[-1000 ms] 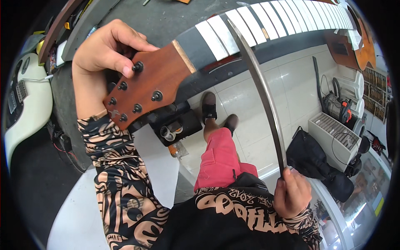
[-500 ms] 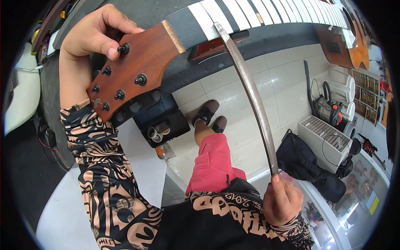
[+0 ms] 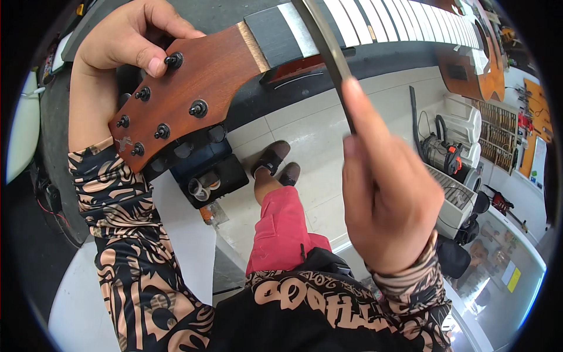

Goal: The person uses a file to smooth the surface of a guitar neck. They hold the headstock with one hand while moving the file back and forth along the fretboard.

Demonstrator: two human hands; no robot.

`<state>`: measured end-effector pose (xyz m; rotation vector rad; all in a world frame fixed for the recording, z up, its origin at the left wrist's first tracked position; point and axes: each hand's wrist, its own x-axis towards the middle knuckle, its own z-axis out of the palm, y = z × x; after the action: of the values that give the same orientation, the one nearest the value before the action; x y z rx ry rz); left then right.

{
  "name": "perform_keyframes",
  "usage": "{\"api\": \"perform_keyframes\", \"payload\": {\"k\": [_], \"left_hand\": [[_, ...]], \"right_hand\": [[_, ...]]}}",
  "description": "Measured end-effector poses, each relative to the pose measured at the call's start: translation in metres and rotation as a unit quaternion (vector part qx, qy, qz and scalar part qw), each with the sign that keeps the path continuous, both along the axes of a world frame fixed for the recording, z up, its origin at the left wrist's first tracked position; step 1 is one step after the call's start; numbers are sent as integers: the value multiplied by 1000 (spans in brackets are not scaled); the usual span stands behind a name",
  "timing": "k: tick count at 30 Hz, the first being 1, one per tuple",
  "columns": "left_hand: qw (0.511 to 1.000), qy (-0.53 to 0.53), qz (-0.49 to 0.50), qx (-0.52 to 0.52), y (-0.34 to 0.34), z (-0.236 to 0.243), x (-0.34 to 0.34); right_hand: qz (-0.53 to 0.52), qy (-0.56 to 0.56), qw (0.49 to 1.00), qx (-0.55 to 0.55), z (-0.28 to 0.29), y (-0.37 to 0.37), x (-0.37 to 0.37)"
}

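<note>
Pale tiled floor (image 3: pixel 314 126) below, with a canister vacuum (image 3: pixel 441 155) off to the right and a dark bench (image 3: pixel 227 13) along the top of the view, beneath a guitar neck. Just changed: right hand (image 3: pixel 394 188) now well forward, close to the neck rather than down by the waist, and the long steel file (image 3: pixel 329 47) pushed farther across the fretboard (image 3: pixel 277 40), with its far end out past the top of the view. By the look of it, well into a forward stroke, with much more of the file's length over the neck (actual contact with a fret hard to tell).

Right fingers pinching the near end of the file, index laid along it and thumb against its side. Left hand (image 3: pixel 136 44) at the reddish-brown headstock (image 3: pixel 202 73), holding its upper edge, thumb beside a black tuning post (image 3: pixel 173 60), other fingers partly hidden. File directly ahead of the right fingers, crossing among the white tape strips (image 3: pixel 341 20) near the headstock end, well apart from the guitar body (image 3: pixel 489 86).
</note>
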<state>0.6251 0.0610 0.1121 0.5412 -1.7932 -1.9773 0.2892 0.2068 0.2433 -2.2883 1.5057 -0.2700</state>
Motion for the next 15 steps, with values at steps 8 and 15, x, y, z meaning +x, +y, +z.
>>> {"api": "perform_keyframes", "payload": {"k": [8, 15], "left_hand": [[998, -23, 32, 43, 5, -1, 6], [1000, -19, 3, 11, 1, -1, 5]], "right_hand": [[32, -8, 999, -26, -17, 60, -49], [35, -20, 998, -43, -19, 84, -70]]}}
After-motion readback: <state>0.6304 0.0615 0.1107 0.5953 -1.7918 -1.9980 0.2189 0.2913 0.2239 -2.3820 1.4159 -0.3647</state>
